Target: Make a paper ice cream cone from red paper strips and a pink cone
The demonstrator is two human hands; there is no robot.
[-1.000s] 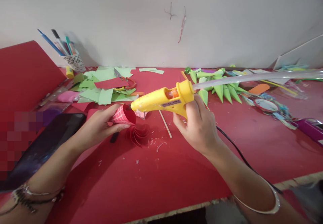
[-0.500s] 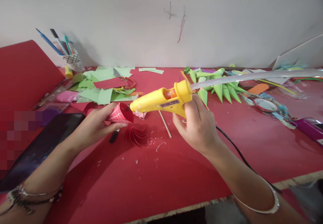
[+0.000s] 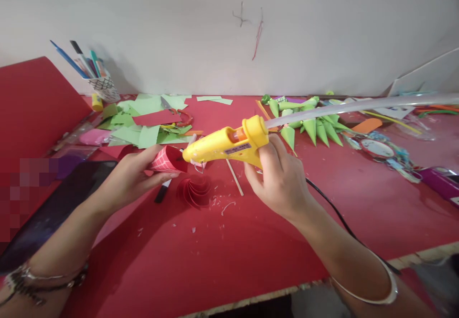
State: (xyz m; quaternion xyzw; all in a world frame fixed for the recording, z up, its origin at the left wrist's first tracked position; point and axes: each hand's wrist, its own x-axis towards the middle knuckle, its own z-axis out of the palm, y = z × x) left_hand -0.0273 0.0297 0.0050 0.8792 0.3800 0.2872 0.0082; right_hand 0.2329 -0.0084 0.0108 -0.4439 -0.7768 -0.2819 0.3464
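My left hand (image 3: 138, 172) is closed on a red paper cone (image 3: 165, 159) with white lines, its wide mouth facing right. Wrapped round the handle of a yellow hot glue gun (image 3: 225, 143), my right hand (image 3: 281, 179) holds it level. The gun's nozzle is at the cone's mouth; its tip is hidden inside. A long clear glue stick (image 3: 358, 106) juts from the gun's back. Below the cone lie curled red paper strips (image 3: 195, 192) and a marker with a black end (image 3: 163, 192). A thin stick (image 3: 234, 177) rests beneath the gun.
Green paper pieces (image 3: 148, 136) and scissors (image 3: 184, 117) lie at the back left, near a pen cup (image 3: 103, 88). Green paper cones (image 3: 319, 129) are piled at the back right. A black phone (image 3: 60, 203) lies left; the gun's black cord (image 3: 333, 213) runs right.
The glue gun and my right hand have shifted slightly left, with the nozzle still at the cone's mouth. My left hand and the cone have also moved a little left.
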